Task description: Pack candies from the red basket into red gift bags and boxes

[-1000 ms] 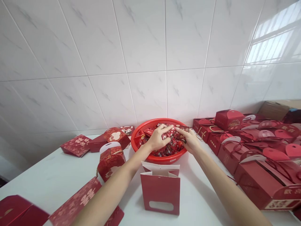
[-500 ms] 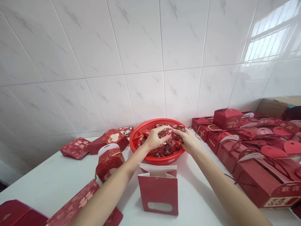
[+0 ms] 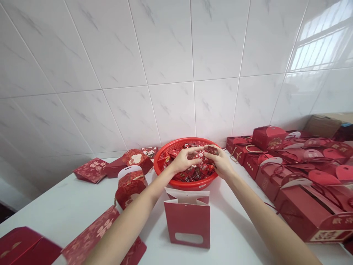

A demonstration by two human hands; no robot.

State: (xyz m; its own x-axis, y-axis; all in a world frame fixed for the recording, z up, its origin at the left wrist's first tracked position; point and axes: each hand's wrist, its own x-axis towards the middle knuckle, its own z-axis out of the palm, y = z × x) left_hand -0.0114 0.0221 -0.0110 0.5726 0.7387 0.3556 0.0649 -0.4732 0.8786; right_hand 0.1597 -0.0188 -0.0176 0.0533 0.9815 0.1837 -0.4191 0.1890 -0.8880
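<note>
A red plastic basket (image 3: 193, 187) full of red-wrapped candies (image 3: 193, 176) stands by the wall. Over it, my left hand (image 3: 185, 160) has its thumb and fingers closed around a red candy packet with white marks (image 3: 199, 155). My right hand (image 3: 223, 164) meets it from the other side, its fingers bent round a dark red wrapped candy (image 3: 212, 149). Some fingertips are hidden among the wrappers. In front of the basket, between my forearms, a plain red paper box (image 3: 187, 221) stands upright with its top open and an oval cut-out low on its front.
Rows of red gift boxes with cord handles (image 3: 300, 206) fill the table's right side. More patterned red boxes (image 3: 91, 170) lie on the left, some beneath my left forearm. A brown carton (image 3: 325, 125) is at the far right. Behind the white table (image 3: 46, 206) rises a tiled wall.
The view has shifted slightly. Both hands stay over the basket with nearly the same hold, and the upright box has not moved on the table.
</note>
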